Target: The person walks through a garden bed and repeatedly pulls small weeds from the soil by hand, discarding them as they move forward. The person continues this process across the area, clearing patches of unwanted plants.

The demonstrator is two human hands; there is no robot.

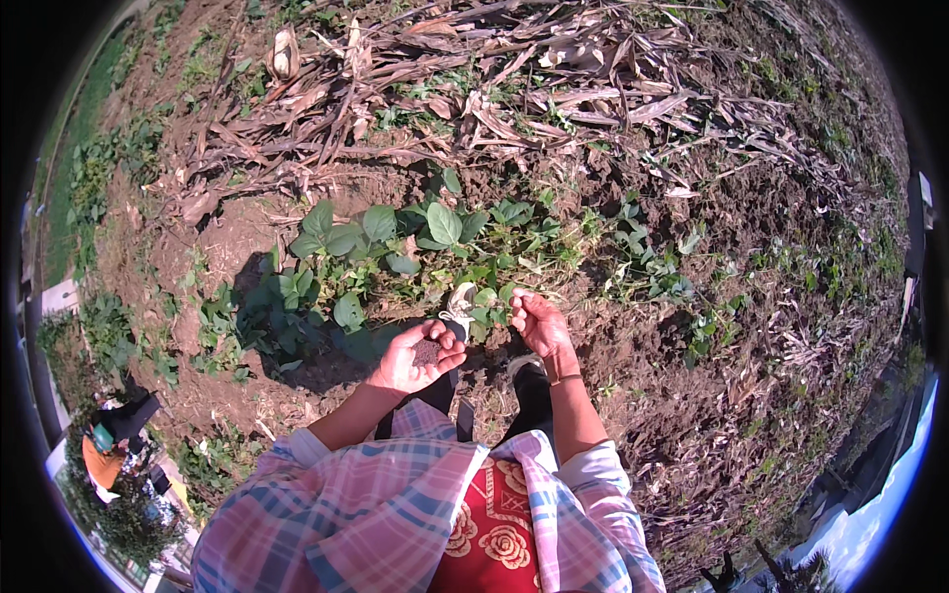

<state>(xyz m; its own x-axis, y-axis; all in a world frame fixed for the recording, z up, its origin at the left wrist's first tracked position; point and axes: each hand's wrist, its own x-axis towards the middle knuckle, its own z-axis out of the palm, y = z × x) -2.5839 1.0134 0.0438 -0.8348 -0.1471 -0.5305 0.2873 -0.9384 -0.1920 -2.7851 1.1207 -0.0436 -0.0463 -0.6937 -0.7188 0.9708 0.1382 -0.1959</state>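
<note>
My left hand point(417, 359) is cupped palm up, with a small heap of dark, fine seeds point(425, 353) in its palm and the fingers curled around them. To its right, my right hand point(539, 322) is raised over the soil with the thumb and fingertips pinched together; whether anything is between them I cannot tell. Leafy green plants point(445, 224) grow low in front of both hands. A light-coloured shoe point(461, 304) shows between the hands, and a second shoe point(525, 363) is partly hidden below my right wrist.
Dry corn stalks and husks point(489, 111) lie heaped across the ground ahead. Cloddy brown soil point(637, 415) with scattered weeds spreads to the right. Low green plants point(289, 304) stand in shadow at the left. A person point(104, 452) appears at the lower left edge, near a bush.
</note>
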